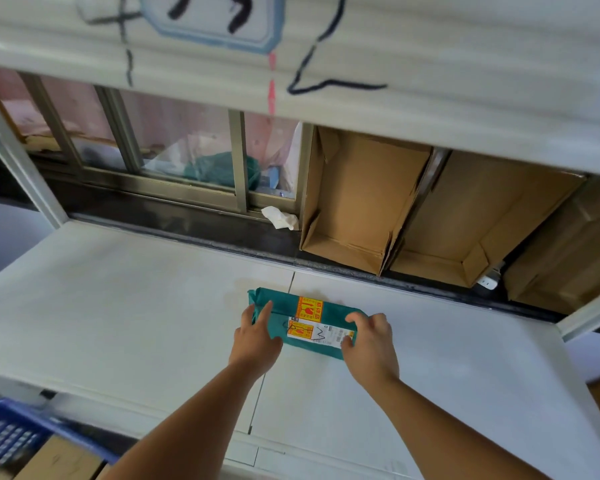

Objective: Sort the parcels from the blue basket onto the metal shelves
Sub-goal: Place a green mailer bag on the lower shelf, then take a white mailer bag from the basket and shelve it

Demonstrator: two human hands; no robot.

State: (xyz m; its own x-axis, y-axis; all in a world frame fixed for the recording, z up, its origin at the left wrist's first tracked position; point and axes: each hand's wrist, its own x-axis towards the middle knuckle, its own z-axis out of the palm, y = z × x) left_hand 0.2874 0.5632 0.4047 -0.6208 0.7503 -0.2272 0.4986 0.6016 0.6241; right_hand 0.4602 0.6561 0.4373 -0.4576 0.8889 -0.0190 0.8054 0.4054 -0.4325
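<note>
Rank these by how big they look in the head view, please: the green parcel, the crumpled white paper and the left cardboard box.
1. the left cardboard box, largest though it stands farther back
2. the green parcel, partly covered
3. the crumpled white paper, clearly smallest

The white shelf (118,306) was a flat, pale board with a thin seam (257,393) running from front to back near its middle. One green parcel (283,308) lay flat on it, towards the back and across the seam, label side up. The upper shelf (430,81) above carried black marker strokes on its front edge.
</note>
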